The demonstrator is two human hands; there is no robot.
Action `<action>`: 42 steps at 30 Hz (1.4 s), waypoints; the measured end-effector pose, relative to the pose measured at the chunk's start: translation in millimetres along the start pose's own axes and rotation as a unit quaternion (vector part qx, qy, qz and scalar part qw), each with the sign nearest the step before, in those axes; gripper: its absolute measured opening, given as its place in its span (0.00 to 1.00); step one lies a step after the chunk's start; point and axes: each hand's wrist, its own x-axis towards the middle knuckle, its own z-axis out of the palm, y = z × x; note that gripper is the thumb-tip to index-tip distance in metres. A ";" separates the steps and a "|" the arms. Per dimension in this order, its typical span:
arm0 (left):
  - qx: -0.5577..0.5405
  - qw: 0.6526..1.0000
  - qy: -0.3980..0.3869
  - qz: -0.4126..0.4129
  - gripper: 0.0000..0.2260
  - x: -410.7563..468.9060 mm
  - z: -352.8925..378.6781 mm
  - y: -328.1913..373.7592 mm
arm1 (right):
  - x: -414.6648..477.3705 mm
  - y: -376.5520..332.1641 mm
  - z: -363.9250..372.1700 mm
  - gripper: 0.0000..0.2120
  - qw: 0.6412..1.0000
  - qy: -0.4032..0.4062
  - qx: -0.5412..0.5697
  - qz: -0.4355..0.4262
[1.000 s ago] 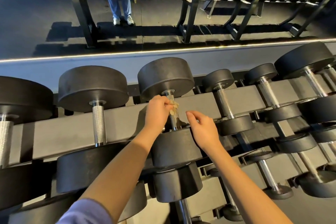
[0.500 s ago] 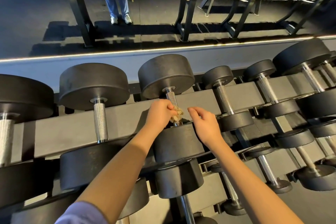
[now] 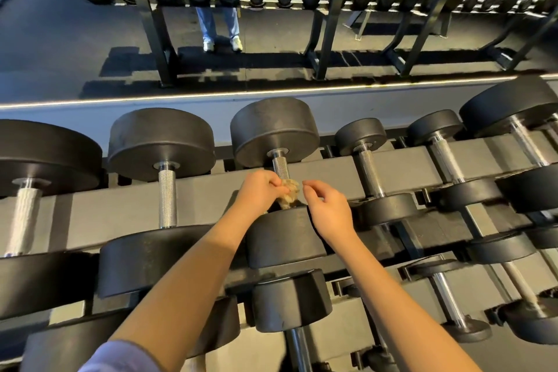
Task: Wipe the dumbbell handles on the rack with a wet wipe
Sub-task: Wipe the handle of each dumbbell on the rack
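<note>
A crumpled, dirty-looking wet wipe [image 3: 290, 195] is wrapped against the lower part of the knurled metal handle [image 3: 280, 167] of the middle dumbbell on the top tier of the rack [image 3: 120, 208]. My left hand [image 3: 256, 192] grips the wipe from the left. Just right of the wipe hovers my right hand [image 3: 327, 208], its fingers loosely curled and holding nothing. This dumbbell's near black head [image 3: 282, 238] hides the bottom of the handle.
More dumbbells lie in a row on both sides, with bare handles at the left [image 3: 167, 196] and right [image 3: 370, 172]. Lower tiers hold further weights. A mirror behind the rack reflects the racks and a person's legs [image 3: 219, 27].
My left hand has slid the wipe down the handle toward the near head, baring more knurled metal above. My right hand stayed close beside it.
</note>
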 end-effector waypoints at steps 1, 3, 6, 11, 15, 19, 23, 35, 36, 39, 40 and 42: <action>-0.019 1.000 0.022 0.006 0.05 -0.5 0.5 5.8 | -0.3 0.4 -0.4 0.14 1.000 -0.005 0.010 -0.006; -0.039 0.998 0.051 0.020 0.05 -2.5 3.5 21.1 | 0.4 0.9 -2.9 0.13 0.998 -0.015 0.067 -0.015; -0.041 0.998 0.049 0.026 0.06 -3.6 13.9 42.2 | 8.4 2.3 -16.5 0.10 0.981 -0.013 0.191 -0.031; -0.013 0.997 0.017 0.073 0.08 5.0 35.1 73.2 | 32.8 15.4 -48.4 0.07 0.976 0.021 0.215 -0.023; 0.085 0.991 0.012 0.105 0.15 0.8 58.3 91.4 | 60.2 42.9 -81.2 0.00 0.987 0.111 0.108 -0.034; 0.314 0.932 0.039 0.176 0.23 -9.5 75.9 88.6 | 86.9 81.0 -111.0 0.03 0.988 0.118 -0.089 -0.040; 0.340 0.922 0.042 0.182 0.24 -3.3 75.9 88.8 | 107.9 105.6 -110.6 0.03 0.979 0.072 -0.188 -0.009; 0.350 0.920 0.064 0.166 0.24 -9.5 77.7 92.9 | 147.9 110.4 -100.0 0.04 0.980 0.121 -0.153 -0.050; 0.351 0.920 0.063 0.163 0.24 -10.0 77.7 93.2 | 144.0 113.6 -101.9 0.04 0.979 0.115 -0.159 -0.052; 0.353 0.919 0.065 0.163 0.22 -10.5 77.5 92.6 | 127.8 127.7 -111.1 0.05 0.979 0.078 -0.185 -0.037; 0.353 0.920 0.064 0.158 0.22 -10.7 77.6 93.1 | 124.1 132.1 -114.3 0.06 0.979 0.068 -0.192 -0.029; 0.355 0.919 0.068 0.157 0.23 -9.9 77.2 94.8 | 122.0 135.8 -118.5 0.06 0.978 0.054 -0.200 -0.016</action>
